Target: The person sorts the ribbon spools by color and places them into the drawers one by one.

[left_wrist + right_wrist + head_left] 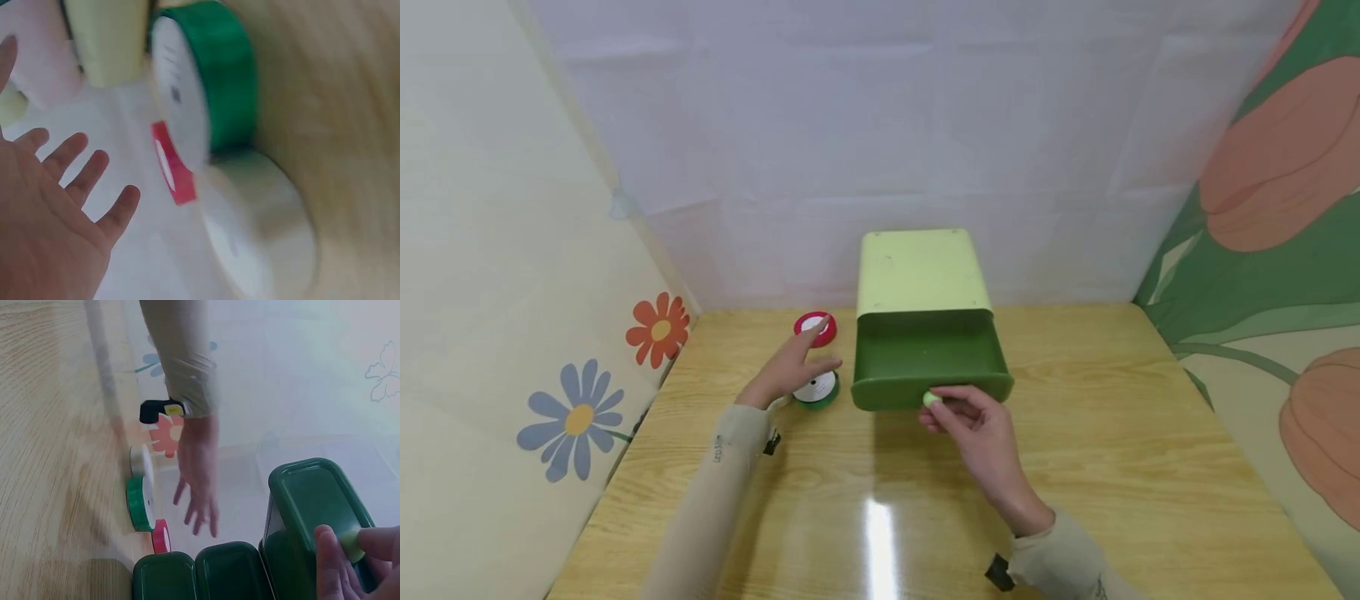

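A drawer unit (pixel 921 271) with a pale green top stands at the back of the table, its top green drawer (pixel 932 394) pulled out. My right hand (pixel 981 433) pinches the drawer's light green knob (pixel 352 546) between thumb and fingers. Over the ribbon rolls hovers my left hand (pixel 790 365), fingers spread and holding nothing. Beneath and beside it are a red ribbon roll (pixel 174 164), a green ribbon roll (pixel 228 75) and a cream-white ribbon roll (pixel 269 225). In the head view, my left hand and wrist mostly hide the cream-white roll.
Below the pulled-out drawer, the right wrist view shows two closed green drawer fronts, one (pixel 229 569) beside another (pixel 164 575). A white sheet (pixel 775 167) hangs behind the wooden table (pixel 1097 433). Flower-patterned panels flank both sides.
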A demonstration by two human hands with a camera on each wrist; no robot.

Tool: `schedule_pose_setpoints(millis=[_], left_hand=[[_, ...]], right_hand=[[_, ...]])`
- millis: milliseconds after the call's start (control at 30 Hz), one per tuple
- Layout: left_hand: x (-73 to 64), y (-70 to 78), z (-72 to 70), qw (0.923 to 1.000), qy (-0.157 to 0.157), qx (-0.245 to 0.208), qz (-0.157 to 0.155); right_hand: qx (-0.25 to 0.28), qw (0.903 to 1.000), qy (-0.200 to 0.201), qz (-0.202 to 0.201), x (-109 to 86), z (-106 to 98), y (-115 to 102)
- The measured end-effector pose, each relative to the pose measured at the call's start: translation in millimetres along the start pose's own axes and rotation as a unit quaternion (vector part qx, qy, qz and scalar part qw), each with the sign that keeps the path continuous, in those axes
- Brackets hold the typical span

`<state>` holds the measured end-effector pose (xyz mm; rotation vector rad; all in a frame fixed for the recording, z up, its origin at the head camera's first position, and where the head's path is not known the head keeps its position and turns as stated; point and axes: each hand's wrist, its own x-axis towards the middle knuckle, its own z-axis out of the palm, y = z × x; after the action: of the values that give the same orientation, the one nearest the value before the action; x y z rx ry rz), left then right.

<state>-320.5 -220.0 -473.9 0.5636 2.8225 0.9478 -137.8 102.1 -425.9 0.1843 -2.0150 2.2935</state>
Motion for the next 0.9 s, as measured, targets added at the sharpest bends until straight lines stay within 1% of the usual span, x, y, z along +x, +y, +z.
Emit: schedule_pose_setpoints(millis=[100,200,267,433,500,733,800,900], left_hand=[[-11.9,-12.6,3.5,0.9987,-0.021,0.040,-0.021],[-20.1,-22.2,6.7,0.9964,-0.032,0.074,-0.024],[-24.3,-26.3,8.4,0.9951,-0.035,0.090,-0.020],[-28.6,-31.6,13.4,0.9928,-0.027,0.116,0.008],[-29.1,-32.0,15.1,0.9921,-0.024,0.122,0.011],[-28.8,-28.7,18.1,0.9928,-0.032,0.110,-0.034],[-28.6,-28.0,18.5,0.9929,-0.032,0.108,-0.036],[-28.4,-28.2,18.7,0.9929,-0.029,0.112,-0.030]], right_hand=[[0.002,1.0000,0.002,0.002,-0.5,-0.4,0.0],[0.004,1.0000,0.001,-0.001,-0.6,-1.1,0.4],[0.003,1.0000,0.000,-0.003,-0.5,-1.5,0.7],[-0.002,1.0000,0.000,-0.005,-0.6,-2.6,1.3],[-0.003,1.0000,0.001,-0.004,-0.8,-2.8,1.1],[-0.001,1.0000,0.000,-0.005,-1.1,-2.7,0.2],[0.000,1.0000,0.000,-0.005,-1.1,-2.6,0.1],[0.001,1.0000,-0.001,-0.007,-1.1,-2.5,0.1]])
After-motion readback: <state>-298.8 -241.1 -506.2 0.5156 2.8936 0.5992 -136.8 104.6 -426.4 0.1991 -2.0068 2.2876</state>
